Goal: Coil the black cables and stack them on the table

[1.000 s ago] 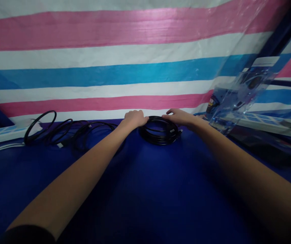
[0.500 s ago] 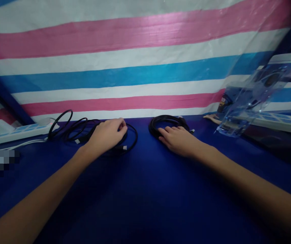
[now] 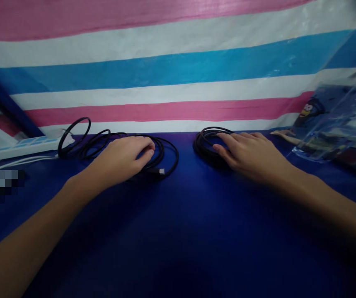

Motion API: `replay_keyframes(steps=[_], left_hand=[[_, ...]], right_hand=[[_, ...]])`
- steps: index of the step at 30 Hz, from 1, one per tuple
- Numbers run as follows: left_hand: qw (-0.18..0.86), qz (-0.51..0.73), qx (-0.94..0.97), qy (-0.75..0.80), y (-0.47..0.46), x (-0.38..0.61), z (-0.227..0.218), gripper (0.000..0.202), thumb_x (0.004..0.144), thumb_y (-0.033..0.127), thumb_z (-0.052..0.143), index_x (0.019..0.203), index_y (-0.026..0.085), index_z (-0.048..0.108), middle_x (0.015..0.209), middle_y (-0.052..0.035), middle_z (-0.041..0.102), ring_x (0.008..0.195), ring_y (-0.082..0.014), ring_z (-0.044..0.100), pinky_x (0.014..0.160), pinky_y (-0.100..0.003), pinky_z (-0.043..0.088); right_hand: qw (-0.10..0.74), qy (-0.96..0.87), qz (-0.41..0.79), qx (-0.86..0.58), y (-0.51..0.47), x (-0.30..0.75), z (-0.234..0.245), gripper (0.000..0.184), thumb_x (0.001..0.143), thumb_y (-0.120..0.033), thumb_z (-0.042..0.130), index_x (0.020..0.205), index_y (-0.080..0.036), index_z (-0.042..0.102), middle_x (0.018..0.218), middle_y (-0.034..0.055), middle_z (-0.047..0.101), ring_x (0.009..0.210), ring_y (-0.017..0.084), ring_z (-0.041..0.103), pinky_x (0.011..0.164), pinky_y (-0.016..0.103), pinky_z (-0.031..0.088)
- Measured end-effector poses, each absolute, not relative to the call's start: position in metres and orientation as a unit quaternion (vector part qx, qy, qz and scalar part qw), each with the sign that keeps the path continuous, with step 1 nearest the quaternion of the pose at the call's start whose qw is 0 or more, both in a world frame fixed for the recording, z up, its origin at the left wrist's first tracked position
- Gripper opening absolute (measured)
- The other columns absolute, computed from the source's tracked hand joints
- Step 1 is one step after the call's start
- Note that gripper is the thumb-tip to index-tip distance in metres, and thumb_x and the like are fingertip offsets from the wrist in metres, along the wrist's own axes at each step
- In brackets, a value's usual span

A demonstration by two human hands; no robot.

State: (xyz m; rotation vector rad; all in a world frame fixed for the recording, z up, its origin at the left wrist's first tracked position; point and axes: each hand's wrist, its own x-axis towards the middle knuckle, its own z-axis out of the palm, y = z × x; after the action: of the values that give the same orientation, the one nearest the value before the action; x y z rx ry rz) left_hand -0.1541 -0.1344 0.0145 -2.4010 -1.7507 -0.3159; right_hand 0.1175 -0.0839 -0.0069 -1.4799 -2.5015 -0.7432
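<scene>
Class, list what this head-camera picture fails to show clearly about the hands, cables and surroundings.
Head view: the left hand covers part of the loose cable; whether its fingers grip it is hidden.
Head view: the right hand hides the coiled cable's right side.
Head view: the clear bag is blurred and cut by the right edge.

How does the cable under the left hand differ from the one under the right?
The loose cable sprawls in wide, uneven loops; the coiled cable is a tight, compact ring. The loose cable shows a pale connector end near the left hand; the coiled cable shows none. Both are black.
</scene>
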Motion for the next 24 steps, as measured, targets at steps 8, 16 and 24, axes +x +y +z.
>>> replay_keyframes(steps=[8,16,24], left_hand=[[-0.068,0.004,-0.828,-0.556,-0.137,-0.167,0.004,0.084,0.069,0.068,0.051,0.138,0.024,0.034,0.137,-0.0103,0.044,0.119,-0.0291,0.045,0.092,-0.033,0.036],[-0.033,0.022,-0.846,-0.532,-0.135,-0.161,0.009,0.029,0.082,0.032,0.044,0.103,0.025,0.062,0.094,-0.0032,0.066,0.08,-0.0193,0.061,0.066,-0.026,0.041],[0.006,-0.116,-0.798,-0.591,-0.139,-0.141,-0.003,0.043,0.078,0.027,0.047,0.121,0.022,0.049,0.073,-0.0019,0.065,0.065,-0.0203,0.061,0.058,-0.028,0.04]], right_hand=[[0.129,-0.83,-0.25,-0.482,-0.091,0.115,-0.006,0.045,0.093,-0.041,0.028,0.127,-0.014,0.041,0.095,0.0164,0.065,0.088,0.029,0.06,0.072,0.038,0.041],[0.171,-0.842,-0.237,-0.454,-0.095,0.113,-0.005,0.045,0.094,-0.041,0.027,0.124,-0.013,0.045,0.102,0.0161,0.063,0.094,0.029,0.058,0.077,0.039,0.041],[0.262,-0.867,-0.152,-0.396,-0.108,0.108,-0.001,0.038,0.092,-0.038,0.032,0.116,-0.018,0.054,0.103,0.0112,0.064,0.094,0.026,0.059,0.084,0.038,0.041]])
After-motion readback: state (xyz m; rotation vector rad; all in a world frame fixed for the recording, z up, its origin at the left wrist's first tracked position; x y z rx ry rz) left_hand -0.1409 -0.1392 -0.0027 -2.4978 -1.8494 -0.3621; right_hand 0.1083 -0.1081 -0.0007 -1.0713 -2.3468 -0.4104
